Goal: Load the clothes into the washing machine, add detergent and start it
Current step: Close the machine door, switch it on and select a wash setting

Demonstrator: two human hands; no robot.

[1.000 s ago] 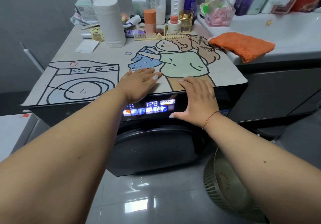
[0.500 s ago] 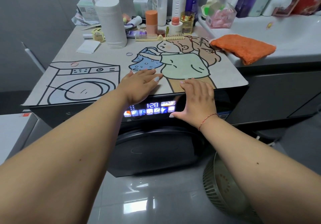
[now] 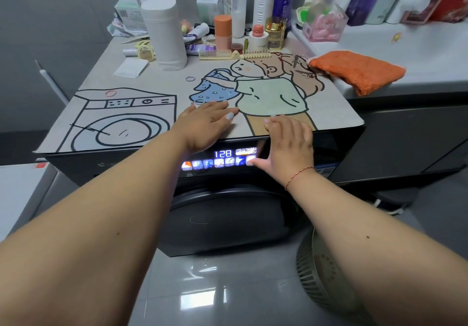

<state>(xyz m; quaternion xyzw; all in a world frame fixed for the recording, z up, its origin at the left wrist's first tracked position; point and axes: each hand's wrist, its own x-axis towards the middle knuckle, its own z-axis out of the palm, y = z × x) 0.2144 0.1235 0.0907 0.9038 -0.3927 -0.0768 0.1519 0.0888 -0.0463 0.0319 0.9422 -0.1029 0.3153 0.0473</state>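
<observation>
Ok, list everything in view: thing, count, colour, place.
washing machine: 1, black, centre, door closed
display: 1, lit, machine's front panel, reads 128
mat: 1, beige with cartoon drawing, on machine top
paper roll: 1, white, upright at mat's rear left
comb: 1, yellow, lying behind the drawing
bottles: several, white, purple, orange, back of machine top
cloth: 1, orange, on the white counter, right
fan: 1, grey-green, floor, lower right
left hand: flat on mat
right hand: fingers on mat edge, thumb on the panel's rightmost icon
</observation>
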